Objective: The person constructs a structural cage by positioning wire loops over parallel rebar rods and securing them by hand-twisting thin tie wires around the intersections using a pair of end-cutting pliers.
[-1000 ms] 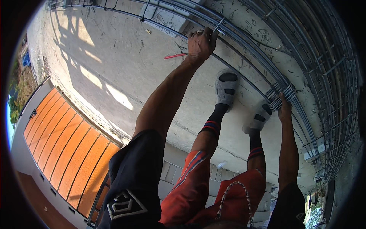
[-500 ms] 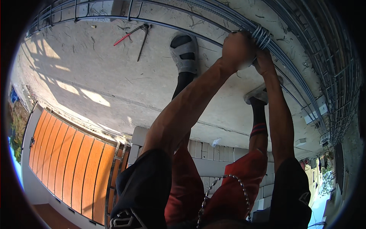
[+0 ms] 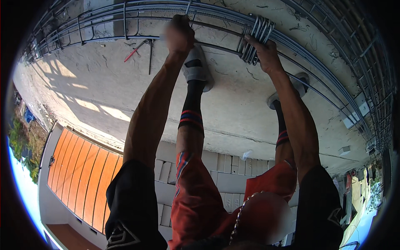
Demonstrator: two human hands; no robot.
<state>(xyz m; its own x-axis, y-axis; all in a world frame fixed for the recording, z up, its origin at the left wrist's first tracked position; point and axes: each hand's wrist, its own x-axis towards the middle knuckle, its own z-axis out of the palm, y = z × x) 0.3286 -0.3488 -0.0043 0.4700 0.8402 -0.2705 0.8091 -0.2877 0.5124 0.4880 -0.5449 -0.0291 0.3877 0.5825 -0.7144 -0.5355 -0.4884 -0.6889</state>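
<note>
A long cage of steel reinforcing bars [image 3: 221,30] spans the far side of the floor. My left hand [image 3: 179,35] is closed at the cage, around a steel stirrup [image 3: 189,7] whose upper part shows above my fist; a blur covers part of that hand. To the right, a bunch of stirrups [image 3: 257,37] is gathered close together around the bars. My right hand [image 3: 267,53] grips the bunch's right side, thumb across its front and fingers partly hidden. Tying nippers [image 3: 143,49] with one red handle lie on the floor, left of my left shoe.
More bar cages [image 3: 354,46] are stacked at the far right. Concrete blocks [image 3: 112,27] stand under the cage's left part, and another pale block [image 3: 356,111] is at its right. My shoes [image 3: 196,68] are on the concrete floor [image 3: 125,83], with wire scraps about. An orange slatted gate [image 3: 85,173] is at lower left.
My left hand has moved left along the bars, away from my right hand, and a stirrup now stands there apart from the bunch. My right hand has shifted slightly left onto the bunch.
</note>
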